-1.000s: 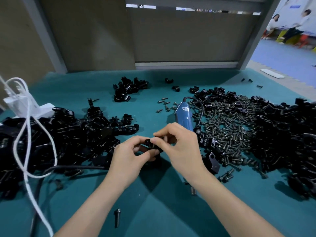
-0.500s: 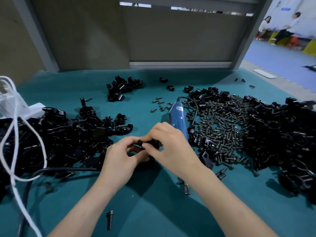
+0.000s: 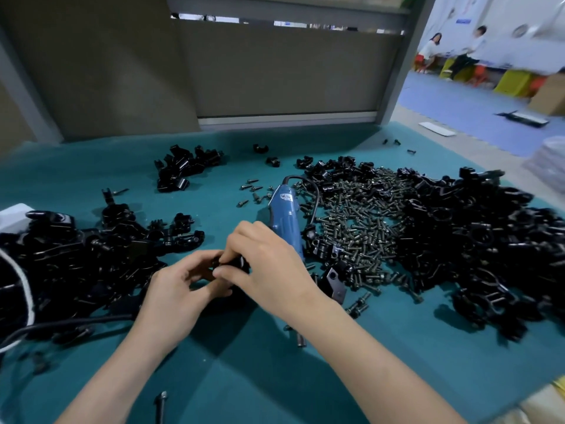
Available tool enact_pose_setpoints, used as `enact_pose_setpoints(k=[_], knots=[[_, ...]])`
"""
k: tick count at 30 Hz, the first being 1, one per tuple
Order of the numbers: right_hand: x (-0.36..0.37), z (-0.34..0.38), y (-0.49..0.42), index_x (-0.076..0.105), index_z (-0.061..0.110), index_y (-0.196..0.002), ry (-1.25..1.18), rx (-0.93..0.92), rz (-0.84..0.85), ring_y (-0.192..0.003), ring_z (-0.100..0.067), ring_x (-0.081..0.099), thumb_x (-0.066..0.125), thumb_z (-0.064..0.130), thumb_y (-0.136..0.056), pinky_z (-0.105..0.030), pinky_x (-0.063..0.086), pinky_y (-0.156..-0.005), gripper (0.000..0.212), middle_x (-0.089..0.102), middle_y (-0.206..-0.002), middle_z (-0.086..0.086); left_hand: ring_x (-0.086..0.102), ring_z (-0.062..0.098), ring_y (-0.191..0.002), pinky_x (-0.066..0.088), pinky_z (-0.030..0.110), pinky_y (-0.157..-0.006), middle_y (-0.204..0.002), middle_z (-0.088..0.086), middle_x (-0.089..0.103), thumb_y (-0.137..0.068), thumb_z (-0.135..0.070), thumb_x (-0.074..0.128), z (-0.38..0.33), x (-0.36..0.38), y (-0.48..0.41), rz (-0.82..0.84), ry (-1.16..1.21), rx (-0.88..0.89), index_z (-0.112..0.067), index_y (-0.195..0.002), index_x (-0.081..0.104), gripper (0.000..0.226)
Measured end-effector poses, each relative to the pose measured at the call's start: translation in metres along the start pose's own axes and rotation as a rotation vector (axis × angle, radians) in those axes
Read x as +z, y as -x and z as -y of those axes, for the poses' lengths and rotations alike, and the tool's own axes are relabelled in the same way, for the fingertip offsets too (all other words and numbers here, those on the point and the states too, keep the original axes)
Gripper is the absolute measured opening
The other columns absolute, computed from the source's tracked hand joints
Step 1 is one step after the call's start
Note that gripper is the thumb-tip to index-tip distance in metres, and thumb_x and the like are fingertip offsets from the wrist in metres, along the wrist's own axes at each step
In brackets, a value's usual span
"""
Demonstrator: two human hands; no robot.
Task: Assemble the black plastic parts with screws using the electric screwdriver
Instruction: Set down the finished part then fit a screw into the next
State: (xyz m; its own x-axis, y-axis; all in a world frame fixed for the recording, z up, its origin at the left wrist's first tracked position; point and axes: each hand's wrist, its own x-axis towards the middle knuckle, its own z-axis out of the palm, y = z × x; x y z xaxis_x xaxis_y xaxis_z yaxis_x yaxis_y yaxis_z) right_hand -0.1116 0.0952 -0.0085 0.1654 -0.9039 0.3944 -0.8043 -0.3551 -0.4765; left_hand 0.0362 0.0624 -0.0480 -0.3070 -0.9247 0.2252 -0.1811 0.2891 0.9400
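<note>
The small black plastic part [image 3: 230, 264] sat pinched between both hands, just above the worktop [image 3: 244, 381] and near its front middle. Fingers hid most of it, so I could not tell whether a screw was already in it. The step looked like mating two pieces, or seating a screw by hand before driving it. To do that well, the holes should be lined up first and the screw started straight. One hand should then hold the part firm while the other fetches the tool.

The left hand [image 3: 175, 293] was curled round the part from the near side, with thumb and fingers closed on it. The right hand [image 3: 270, 266] lay over it from the far side, fingers bent, its fingertips [image 3: 227, 256] pinching the same part.

The blue electric screwdriver [image 3: 284, 215] lay on the worktop just behind the right hand, untouched. To its right spread a heap of screws [image 3: 357, 231], and beyond that a big pile of black parts [image 3: 477, 240]. A left pile [image 3: 76, 264] lay on the other side, with a white cord [image 3: 27, 289] across its edge.
</note>
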Motion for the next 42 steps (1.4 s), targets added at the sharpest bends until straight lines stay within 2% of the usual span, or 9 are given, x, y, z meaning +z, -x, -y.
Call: enact_pose_setpoints(k=[5,10,16,20,26,30,34,38,42], knots=[[-0.005,-0.004,0.004,0.063,0.01,-0.094,-0.051,0.035,-0.014,-0.09,-0.012,0.045,0.068,0.034,-0.087,-0.03,0.044,-0.079,0.026,0.055,-0.098,-0.001,0.068,-0.001,-0.066,0.051,0.009,-0.062,-0.08,-0.012,0.074,-0.074,0.01,0.073,0.003,0.004,0.001,-0.02,0.031,-0.004,-0.024,-0.09,0.07,0.038],[-0.062,-0.057,0.03,0.069,0.016,-0.099,0.083,0.282,-0.2,-0.085,-0.007,0.056,0.061,0.009,-0.092,-0.018,0.048,-0.084,0.013,0.062,-0.095,0.007,0.072,0.013,-0.062,0.055,0.013,-0.063,-0.079,-0.008,0.075,-0.072,0.004,0.074,0.006,0.006,0.001,-0.033,0.116,-0.04,-0.023,-0.089,0.071,0.033],[-0.105,-0.12,0.057,0.064,0.017,-0.102,0.606,0.446,0.257,-0.1,-0.024,0.058,0.049,-0.007,-0.087,-0.039,0.051,-0.083,0.032,0.061,-0.109,-0.002,0.072,0.015,-0.063,0.054,0.013,-0.062,-0.081,-0.007,0.076,-0.07,-0.003,0.076,0.009,0.007,0.0,-0.018,0.162,-0.062,-0.029,-0.084,0.073,0.03],[-0.105,-0.131,0.057,0.058,0.015,-0.101,0.657,0.331,0.385,-0.096,-0.023,0.059,0.047,-0.012,-0.085,-0.039,0.051,-0.081,0.033,0.061,-0.107,0.0,0.073,0.016,-0.065,0.055,0.014,-0.062,-0.084,-0.006,0.076,-0.06,-0.02,0.075,0.008,0.006,0.001,-0.005,0.202,-0.07,-0.039,-0.083,0.074,0.029],[-0.11,-0.141,0.047,0.054,0.016,-0.103,0.659,0.249,0.511,-0.097,-0.02,0.054,0.045,-0.007,-0.089,-0.036,0.049,-0.081,0.028,0.059,-0.103,-0.002,0.073,0.018,-0.068,0.056,0.016,-0.062,-0.085,-0.005,0.076,-0.06,-0.021,0.076,0.007,0.005,0.002,0.011,0.207,-0.081,-0.038,-0.084,0.074,0.029],[-0.117,-0.135,0.043,0.048,0.024,-0.108,0.412,0.385,0.476,-0.087,-0.013,0.049,0.048,0.001,-0.092,-0.018,0.037,-0.069,0.028,0.058,-0.089,0.0,0.074,0.019,-0.069,0.056,0.016,-0.061,-0.086,-0.003,0.076,-0.061,-0.021,0.076,0.007,0.005,0.002,0.008,0.215,-0.094,-0.036,-0.084,0.075,0.028],[-0.121,-0.095,0.035,0.066,0.024,-0.095,-0.079,0.375,0.048,-0.055,0.0,0.052,0.062,0.003,-0.087,-0.015,0.043,-0.054,0.023,0.062,-0.079,0.007,0.073,0.018,-0.071,0.057,0.018,-0.063,-0.087,-0.003,0.076,-0.06,-0.02,0.076,0.006,0.005,0.003,-0.001,0.208,-0.094,-0.035,-0.084,0.074,0.027],[-0.087,-0.041,0.025,0.07,0.018,-0.084,-0.459,0.309,-0.053,-0.069,-0.024,0.06,0.066,-0.003,-0.083,-0.032,0.056,-0.072,0.022,0.067,-0.078,-0.005,0.073,0.016,-0.067,0.055,0.015,-0.061,-0.083,-0.002,0.075,-0.069,-0.007,0.077,0.005,0.008,0.003,-0.007,0.17,-0.08,-0.034,-0.084,0.073,0.032],[-0.047,-0.017,0.01,0.069,0.019,-0.083,-0.523,0.257,-0.149,-0.07,-0.007,0.064,0.068,-0.005,-0.082,-0.018,0.053,-0.075,0.024,0.067,-0.073,0.007,0.071,0.014,-0.063,0.055,0.016,-0.061,-0.079,-0.001,0.075,-0.073,0.006,0.075,0.006,0.009,0.003,-0.022,0.128,-0.079,-0.025,-0.09,0.071,0.036]])
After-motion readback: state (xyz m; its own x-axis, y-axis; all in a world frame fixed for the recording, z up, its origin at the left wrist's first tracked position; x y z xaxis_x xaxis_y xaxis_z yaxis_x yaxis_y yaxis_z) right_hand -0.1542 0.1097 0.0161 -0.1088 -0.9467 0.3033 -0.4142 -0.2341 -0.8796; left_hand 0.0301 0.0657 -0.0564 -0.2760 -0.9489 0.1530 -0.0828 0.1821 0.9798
